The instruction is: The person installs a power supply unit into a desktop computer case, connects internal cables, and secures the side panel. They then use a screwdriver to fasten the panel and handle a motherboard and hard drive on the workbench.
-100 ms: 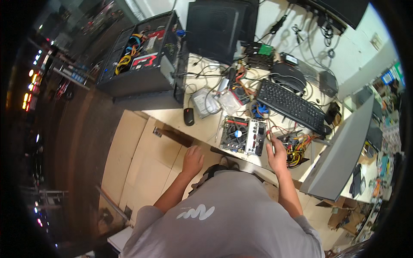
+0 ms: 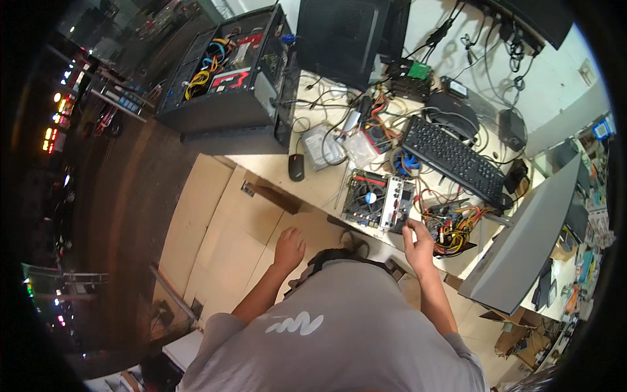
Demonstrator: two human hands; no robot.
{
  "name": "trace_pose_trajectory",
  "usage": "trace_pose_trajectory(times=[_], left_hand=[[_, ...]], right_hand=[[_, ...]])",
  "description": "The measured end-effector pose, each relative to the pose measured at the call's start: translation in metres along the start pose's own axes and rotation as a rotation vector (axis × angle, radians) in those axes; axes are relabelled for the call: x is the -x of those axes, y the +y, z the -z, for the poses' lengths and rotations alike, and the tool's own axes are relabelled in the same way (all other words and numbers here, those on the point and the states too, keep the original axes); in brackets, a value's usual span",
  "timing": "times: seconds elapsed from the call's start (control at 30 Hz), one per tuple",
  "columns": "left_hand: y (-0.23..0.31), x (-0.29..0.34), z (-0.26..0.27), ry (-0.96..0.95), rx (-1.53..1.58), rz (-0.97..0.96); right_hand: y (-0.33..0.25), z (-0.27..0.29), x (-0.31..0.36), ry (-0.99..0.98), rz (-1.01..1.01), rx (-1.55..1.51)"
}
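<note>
A motherboard (image 2: 356, 214) with a black cooling fan (image 2: 370, 197) lies at the desk's near edge, its silver port plate (image 2: 393, 204) on the right side. My right hand (image 2: 420, 249) is by the board's near right corner, beside a bundle of coloured power cables (image 2: 450, 232). Its thumb and index finger are a little apart, with nothing seen between them. Whether the fingertips touch the board I cannot tell. Off the desk's front edge, my left hand (image 2: 289, 249) hangs over the floor, empty, fingers loosely bent.
Beyond the board lie a black keyboard (image 2: 455, 159), a blue fan (image 2: 406, 163), a hard drive (image 2: 321, 149) and a black mouse (image 2: 296, 168). An open computer case (image 2: 225, 121) stands at left; a grey monitor (image 2: 522, 242) rises at right. Loose cables cross the desk.
My right hand has drawn back from the cables toward the board's near right corner. The whole view has shifted slightly. My left hand stays about where it was.
</note>
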State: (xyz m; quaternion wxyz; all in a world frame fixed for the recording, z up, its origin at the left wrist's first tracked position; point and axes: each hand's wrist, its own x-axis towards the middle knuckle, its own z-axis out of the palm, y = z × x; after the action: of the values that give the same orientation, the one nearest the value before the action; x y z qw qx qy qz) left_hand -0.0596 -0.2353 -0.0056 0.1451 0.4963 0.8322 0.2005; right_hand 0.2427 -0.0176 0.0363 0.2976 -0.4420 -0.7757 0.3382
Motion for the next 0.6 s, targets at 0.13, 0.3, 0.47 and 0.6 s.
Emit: trace_pose_trajectory(times=[0.13,0.3,0.47,0.6], left_hand=[[-0.032,0.05,-0.001,-0.089,-0.037,0.189],[-0.1,0.096,-0.012,-0.342,-0.101,0.383],[-0.195,0.148,-0.046,-0.641,-0.011,0.556],[-0.253,0.148,-0.048,-0.761,-0.152,0.18]], right_hand=[[-0.016,-0.018,0.02,-0.129,0.005,-0.12],[-0.028,-0.036,0.027,-0.149,0.057,-0.083],[-0.04,-0.052,0.031,-0.131,0.004,-0.033],[-0.05,-0.076,0.036,-0.055,-0.017,0.035]])
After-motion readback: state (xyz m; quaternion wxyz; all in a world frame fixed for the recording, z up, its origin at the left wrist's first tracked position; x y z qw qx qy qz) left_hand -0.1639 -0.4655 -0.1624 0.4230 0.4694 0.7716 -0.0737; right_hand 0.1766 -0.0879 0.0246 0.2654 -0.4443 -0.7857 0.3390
